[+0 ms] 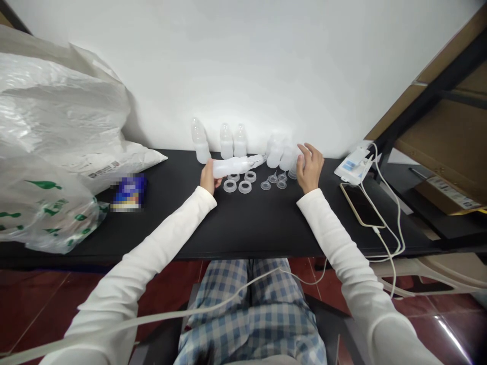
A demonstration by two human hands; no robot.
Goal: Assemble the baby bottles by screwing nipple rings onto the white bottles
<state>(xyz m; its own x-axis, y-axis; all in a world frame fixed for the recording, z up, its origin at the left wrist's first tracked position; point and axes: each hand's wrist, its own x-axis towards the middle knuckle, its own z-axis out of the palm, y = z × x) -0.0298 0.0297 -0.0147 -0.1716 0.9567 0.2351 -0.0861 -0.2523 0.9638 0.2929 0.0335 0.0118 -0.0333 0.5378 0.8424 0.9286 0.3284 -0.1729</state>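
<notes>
My left hand (207, 177) is closed around the base of a translucent white baby bottle (230, 166), which lies tilted sideways above the table with its narrow end to the right. Under it are several clear collar rings (245, 187). To their right lie several clear bottle nipples (265, 185). My right hand (310, 168) is raised with fingers apart, beside a group of bottles (274, 154); a translucent piece (292, 173) close to its thumb is partly hidden. Against the wall on the left stand three capped bottles (200, 144).
The black table (243, 223) meets a white wall. White plastic bags (57, 116) and a blurred blue pack (130, 192) lie at left. At right are a phone (362, 205), a white packet (353, 166) and cables (397, 223). Cardboard boxes (449, 147) sit on a rack.
</notes>
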